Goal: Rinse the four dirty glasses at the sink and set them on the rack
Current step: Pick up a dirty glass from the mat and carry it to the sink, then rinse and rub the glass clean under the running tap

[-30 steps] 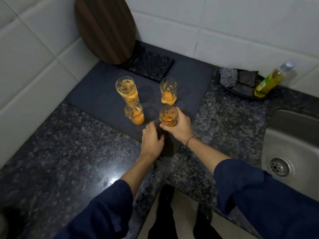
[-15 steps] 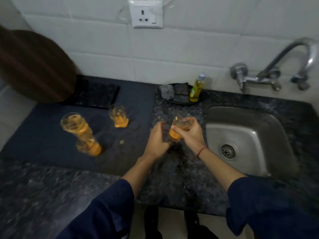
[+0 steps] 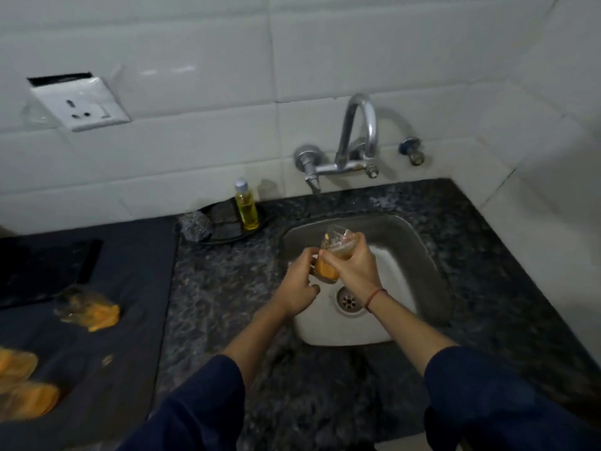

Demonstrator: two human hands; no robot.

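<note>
My right hand (image 3: 353, 266) grips a dirty glass (image 3: 331, 252) with orange residue, held tilted over the steel sink (image 3: 419, 255), above and left of the drain (image 3: 349, 301). My left hand (image 3: 297, 288) is at the glass's left side, its fingers curled and touching the base. No water runs from the tap (image 3: 357, 138). Three more orange-stained glasses stand blurred on the dark mat (image 3: 130, 271) at the left: one (image 3: 89, 310) further back, two (image 3: 14, 369) (image 3: 29, 400) at the frame's left edge. The black rack (image 3: 42, 268) lies at the mat's back.
A bottle of yellow dish liquid (image 3: 246, 206) stands on a dark tray (image 3: 224, 226) with scrubbers left of the sink. A wall socket (image 3: 79, 104) sits on the white tiles. Speckled granite counter (image 3: 221, 304) surrounds the sink.
My right hand has lifted one glass off the mat and carried it right, over the sink. My left hand followed to the glass. The view swung right toward the tap.
</note>
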